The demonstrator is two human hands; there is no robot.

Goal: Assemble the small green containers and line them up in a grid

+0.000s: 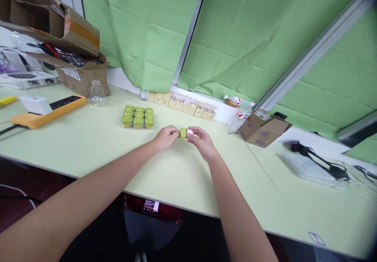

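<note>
A small green-lidded container (pixel 183 133) sits sideways between the fingertips of both hands, just above the desk (pixel 188 175). The left hand (pixel 167 136) pinches its clear end, fingers nearly together; the right hand (pixel 202 140) has its fingers curled around a whitish piece (pixel 189 132) against the green part. The fingers hide both ends partly. Left of them stand nine similar containers (pixel 138 120), three rows of three. Behind runs a row of small cartons (pixel 185 107), too blurred to count; one clear jar (pixel 97 93) stands farther left.
</note>
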